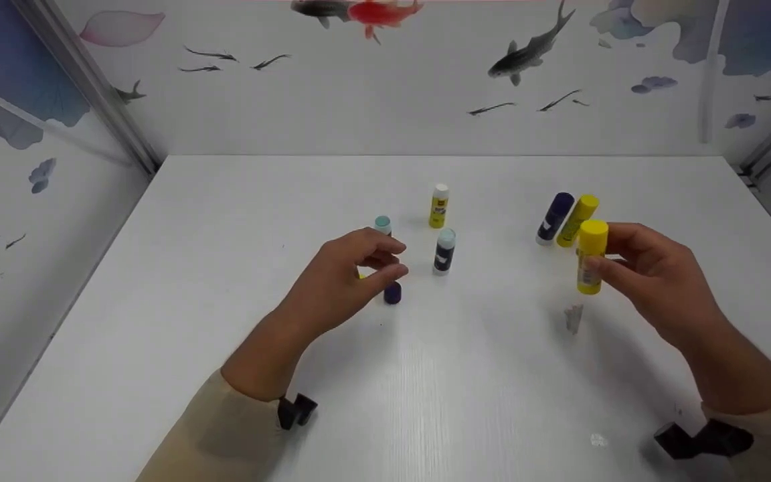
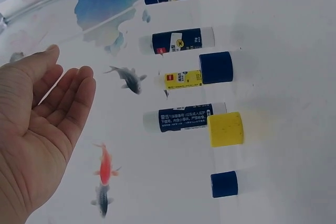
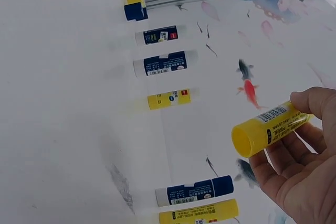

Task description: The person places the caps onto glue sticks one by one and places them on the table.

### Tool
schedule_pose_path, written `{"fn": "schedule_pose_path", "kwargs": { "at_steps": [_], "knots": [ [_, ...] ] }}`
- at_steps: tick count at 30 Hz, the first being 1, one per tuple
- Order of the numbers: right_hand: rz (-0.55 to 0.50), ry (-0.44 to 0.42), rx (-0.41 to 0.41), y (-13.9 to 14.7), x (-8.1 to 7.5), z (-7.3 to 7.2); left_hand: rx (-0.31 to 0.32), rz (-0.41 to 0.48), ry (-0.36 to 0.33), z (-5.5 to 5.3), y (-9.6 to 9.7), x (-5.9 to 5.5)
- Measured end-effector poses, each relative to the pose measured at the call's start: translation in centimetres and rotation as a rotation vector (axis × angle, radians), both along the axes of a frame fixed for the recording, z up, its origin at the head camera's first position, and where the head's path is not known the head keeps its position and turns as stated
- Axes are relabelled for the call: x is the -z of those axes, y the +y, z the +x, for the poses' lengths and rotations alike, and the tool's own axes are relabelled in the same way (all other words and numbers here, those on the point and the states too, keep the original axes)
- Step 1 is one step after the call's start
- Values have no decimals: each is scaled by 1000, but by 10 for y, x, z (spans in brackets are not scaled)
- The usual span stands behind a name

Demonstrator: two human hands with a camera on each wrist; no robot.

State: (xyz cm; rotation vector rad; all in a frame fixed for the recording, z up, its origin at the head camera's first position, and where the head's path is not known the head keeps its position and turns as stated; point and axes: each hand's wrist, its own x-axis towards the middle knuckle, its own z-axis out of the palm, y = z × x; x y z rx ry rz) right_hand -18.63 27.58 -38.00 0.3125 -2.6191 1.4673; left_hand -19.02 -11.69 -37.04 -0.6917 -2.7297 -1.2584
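Note:
My right hand (image 1: 620,258) pinches a yellow glue stick (image 1: 590,249) with a yellow cap and holds it upright above the white table (image 1: 225,221). In the right wrist view the same glue stick (image 3: 265,129) lies across the fingers (image 3: 294,166). My left hand (image 1: 395,262) hovers over the table with relaxed fingers and holds nothing; its bare palm (image 2: 37,129) shows in the left wrist view. Just beside it lie a loose dark blue cap (image 1: 392,292) and a teal-capped stick (image 1: 383,224).
A yellow stick with a white cap (image 1: 438,206) and a dark blue stick with a pale cap (image 1: 444,252) stand mid-table. A dark blue stick (image 1: 555,218) and a yellow stick (image 1: 577,219) stand side by side behind my right hand. Walls with fish pictures enclose the table.

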Motion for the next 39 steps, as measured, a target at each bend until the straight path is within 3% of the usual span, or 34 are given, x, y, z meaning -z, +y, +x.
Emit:
{"fn": "schedule_pose_path", "kwargs": {
  "at_steps": [16,39],
  "knots": [
    [-35,-33,121,14,12,-15,-18,-27,-44,-5,-1,7],
    [0,-161,264,36,30,-38,-40,-54,-119,-13,-2,17]
  ]
}}
